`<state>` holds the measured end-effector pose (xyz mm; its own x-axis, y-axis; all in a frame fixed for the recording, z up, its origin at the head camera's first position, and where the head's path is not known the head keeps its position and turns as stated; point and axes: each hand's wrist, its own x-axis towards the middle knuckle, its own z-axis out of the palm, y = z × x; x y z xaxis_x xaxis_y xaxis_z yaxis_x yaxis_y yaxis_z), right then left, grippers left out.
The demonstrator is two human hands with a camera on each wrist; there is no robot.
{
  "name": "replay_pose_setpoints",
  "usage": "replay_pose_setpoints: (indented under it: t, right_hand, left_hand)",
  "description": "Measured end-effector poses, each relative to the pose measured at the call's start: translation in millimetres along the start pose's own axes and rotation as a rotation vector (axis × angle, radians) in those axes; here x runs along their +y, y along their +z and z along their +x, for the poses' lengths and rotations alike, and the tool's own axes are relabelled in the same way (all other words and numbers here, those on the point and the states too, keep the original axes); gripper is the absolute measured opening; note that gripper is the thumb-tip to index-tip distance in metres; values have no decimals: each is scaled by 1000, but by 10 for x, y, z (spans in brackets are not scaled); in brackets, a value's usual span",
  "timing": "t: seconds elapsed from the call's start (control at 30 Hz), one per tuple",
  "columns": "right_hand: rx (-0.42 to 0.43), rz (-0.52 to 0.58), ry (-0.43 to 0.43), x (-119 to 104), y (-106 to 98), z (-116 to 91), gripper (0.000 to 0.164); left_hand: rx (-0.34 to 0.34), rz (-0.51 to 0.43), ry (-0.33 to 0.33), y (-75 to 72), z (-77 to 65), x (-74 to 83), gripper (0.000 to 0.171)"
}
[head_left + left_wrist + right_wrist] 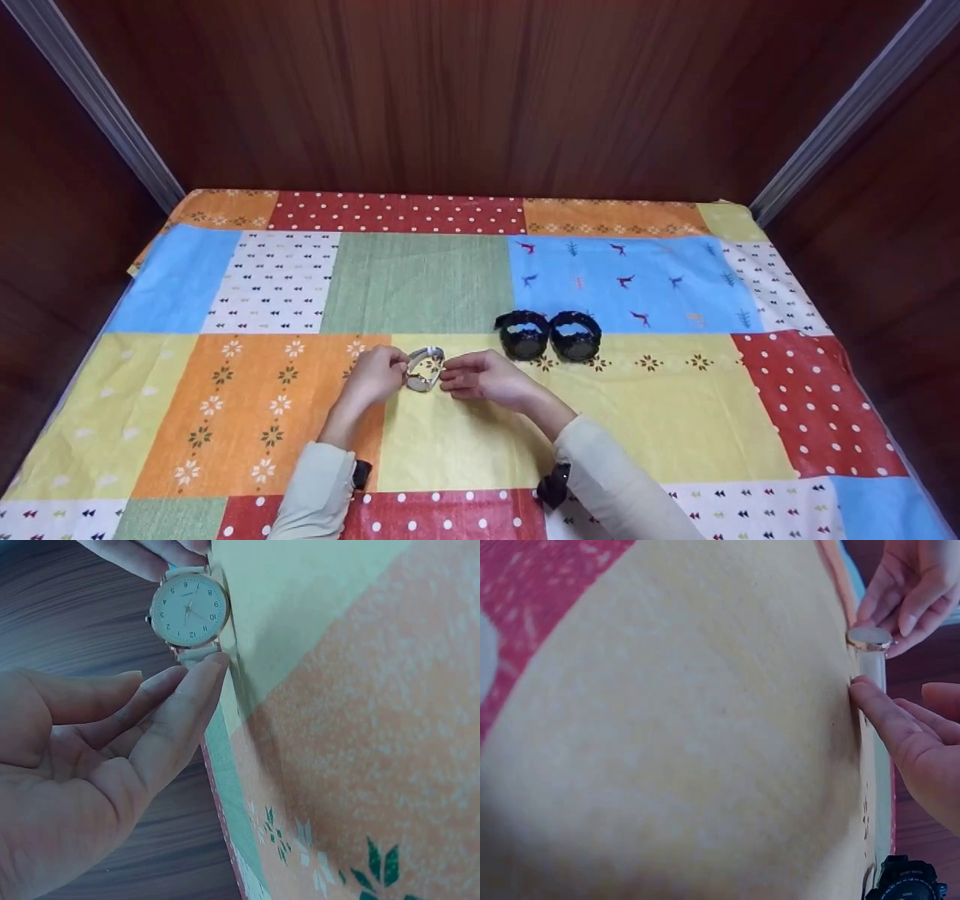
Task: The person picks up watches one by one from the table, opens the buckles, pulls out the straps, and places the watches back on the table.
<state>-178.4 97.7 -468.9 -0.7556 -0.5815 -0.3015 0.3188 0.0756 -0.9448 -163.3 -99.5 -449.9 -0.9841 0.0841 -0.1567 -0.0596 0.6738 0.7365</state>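
Reaches with both hands to a pale-strapped watch (421,383), just right of the left hand (377,373) and just left of the right hand (484,377). Touches the strap next to the case with the left fingertips, holding the left thumb apart from the fingers and clear of the watch. Has the right fingers stretched out fairly straight, with their tips at the strap's other side and nothing clamped between them; cannot tell whether pressing there or merely brushing it. Has the watch on edge, strap looped, on the yellow patch of a patchwork cloth (660,420) beneath both hands. Shows the round white dial to the left wrist view, 12 nearest the left fingertips and 6 nearest the right. Cannot make out the clasp. Has one black watch (524,341) beyond the right hand and a second black watch (577,343) close beside it, farther right. Wears pale sleeves (313,487) behind the hands. Faces a dark wooden panel (420,97) well beyond both.
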Motion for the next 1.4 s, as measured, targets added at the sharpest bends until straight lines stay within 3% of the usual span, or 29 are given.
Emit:
replay_pose_setpoints:
  t: [0.37, 0.63, 1.0, 1.4]
  right_hand:
    - [4, 27, -30, -23, -9, -27, 41]
    - [60, 60, -46, -121, -58, -128, 39]
    - [90, 18, -77, -266, -177, -289, 37]
    - [141, 56, -115, -467, -408, -482, 36]
  left_hand:
    - [17, -24, -5, 29, -16, 63, 13]
    - [2, -113, -31, 47, -7, 133, 13]
    - [47, -258, -61, 121, 12, 295, 11]
    - [92, -348, 3, 222, 66, 600, 7]
